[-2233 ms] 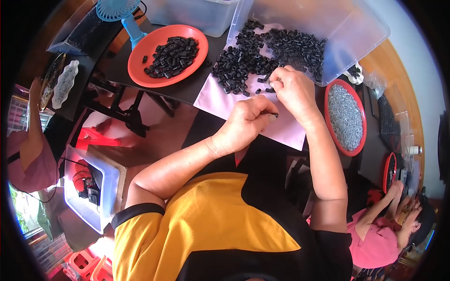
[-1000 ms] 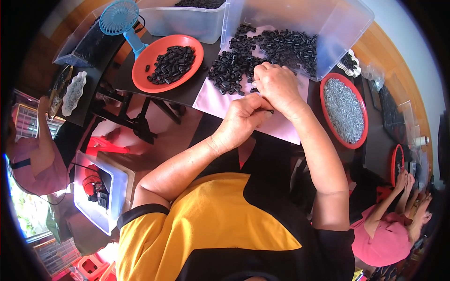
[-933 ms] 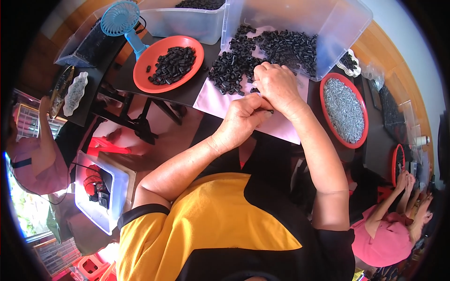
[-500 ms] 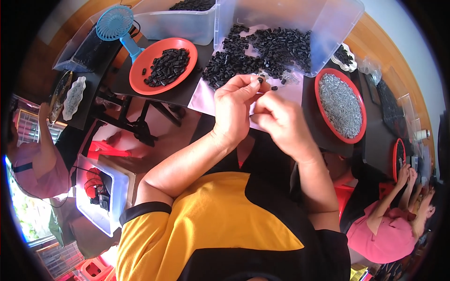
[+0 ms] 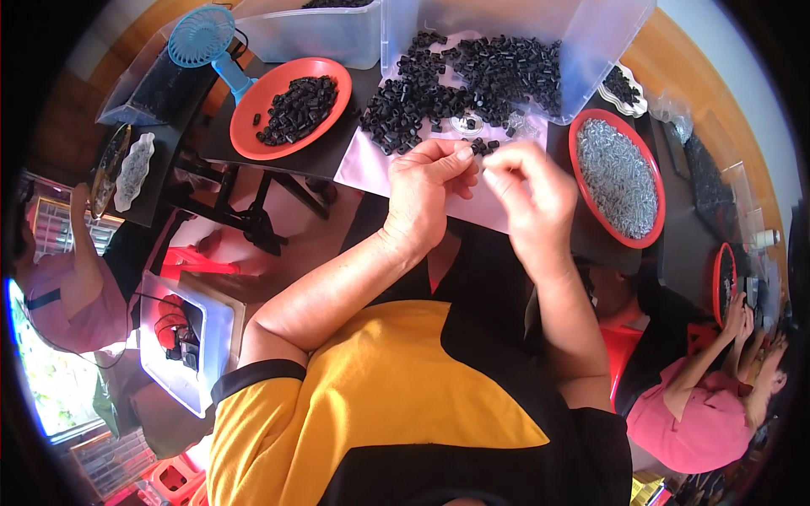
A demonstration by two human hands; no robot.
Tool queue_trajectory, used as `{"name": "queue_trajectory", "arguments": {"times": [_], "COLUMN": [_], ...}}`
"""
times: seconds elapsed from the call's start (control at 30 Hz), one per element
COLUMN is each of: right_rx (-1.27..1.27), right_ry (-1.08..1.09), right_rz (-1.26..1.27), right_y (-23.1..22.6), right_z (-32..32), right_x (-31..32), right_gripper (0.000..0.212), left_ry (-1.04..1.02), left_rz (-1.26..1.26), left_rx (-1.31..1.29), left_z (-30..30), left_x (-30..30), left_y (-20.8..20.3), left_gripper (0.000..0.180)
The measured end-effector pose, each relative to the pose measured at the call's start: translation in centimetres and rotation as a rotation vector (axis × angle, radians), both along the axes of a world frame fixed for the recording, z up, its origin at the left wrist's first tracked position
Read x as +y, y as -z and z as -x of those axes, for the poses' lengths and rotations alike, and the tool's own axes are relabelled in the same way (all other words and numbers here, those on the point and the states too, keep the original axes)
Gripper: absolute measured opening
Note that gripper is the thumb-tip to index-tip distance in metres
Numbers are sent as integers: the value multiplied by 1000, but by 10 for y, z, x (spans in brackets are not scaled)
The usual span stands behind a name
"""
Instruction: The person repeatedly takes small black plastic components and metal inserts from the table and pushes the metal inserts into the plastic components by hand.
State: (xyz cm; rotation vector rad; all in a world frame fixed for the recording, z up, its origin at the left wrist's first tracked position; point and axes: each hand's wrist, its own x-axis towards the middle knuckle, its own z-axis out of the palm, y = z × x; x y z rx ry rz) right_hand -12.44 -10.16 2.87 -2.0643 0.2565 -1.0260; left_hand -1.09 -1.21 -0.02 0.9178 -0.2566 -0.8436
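My left hand (image 5: 420, 190) is closed in a pinch at the near edge of the pink cloth (image 5: 361, 167), thumb against the fingers. What it pinches, if anything, is too small or hidden to make out. Just to its right, my right hand (image 5: 540, 198) has its fingers curled together, slightly blurred, and their contents are hidden. Beyond my fingertips a few small black cylindrical parts (image 5: 479, 147) lie on the cloth. Behind them a large heap of the same black parts (image 5: 506, 72) spills from a clear plastic bin (image 5: 597, 63) on its side. A small round clear piece (image 5: 467, 124) lies by the heap.
On the left, a red bowl (image 5: 245, 139) holds black parts, with a blue fan (image 5: 202, 38) beside it. To the right stands a red bowl (image 5: 580, 121) of shiny silvery pins. Co-workers in pink (image 5: 692, 417) sit on both sides. An open plastic box (image 5: 211, 337) stands lower left.
My right hand has moved right and slightly up, away from my left hand, opening a small gap. The left hand stays nearly in place. The whole view has shifted slightly.
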Motion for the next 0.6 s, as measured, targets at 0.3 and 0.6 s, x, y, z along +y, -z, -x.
{"name": "queue_trajectory", "arguments": {"times": [0.3, 0.6], "right_rx": [-20, 34], "right_ry": [-79, -81], "right_rz": [-456, -395], "right_y": [15, 13], "right_z": [-14, -13], "right_x": [-20, -21], "right_gripper": [10, 16], "left_ry": [105, 175], "left_rz": [-65, -171], "left_rx": [-120, -340], "left_z": [-1, -6], "left_x": [5, 11], "left_y": [6, 10], "left_gripper": [10, 12]}}
